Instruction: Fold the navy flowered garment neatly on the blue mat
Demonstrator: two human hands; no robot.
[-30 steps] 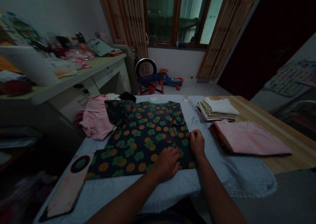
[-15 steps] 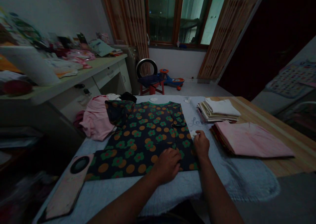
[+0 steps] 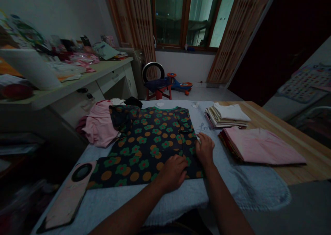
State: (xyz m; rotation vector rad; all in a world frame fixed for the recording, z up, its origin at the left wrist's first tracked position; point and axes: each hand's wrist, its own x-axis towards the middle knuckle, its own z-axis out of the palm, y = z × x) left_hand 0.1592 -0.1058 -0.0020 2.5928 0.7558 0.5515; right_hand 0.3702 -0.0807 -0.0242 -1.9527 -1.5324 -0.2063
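Observation:
A dark navy shirt with green flowers and orange dots lies spread on a pale blue cloth. Its collar faces away from me, and a strip along its right side is folded inward with the sleeve. My left hand rests palm down on the lower right part, fingers slightly bent and pressed on the fabric. At the shirt's right edge is my right hand, its fingers curled together against the border; the fingertips are partly hidden. The left sleeve sticks out, bunched up, at the upper left.
A phone lies at the front left. Crumpled pink clothing touches the left sleeve. To the right stand a folded pile topped with white and another topped with pink. A cluttered desk borders the left side.
My right hand has moved left and slightly forward, from beside the shirt onto its right edge. My left hand stays in nearly the same place on the fabric.

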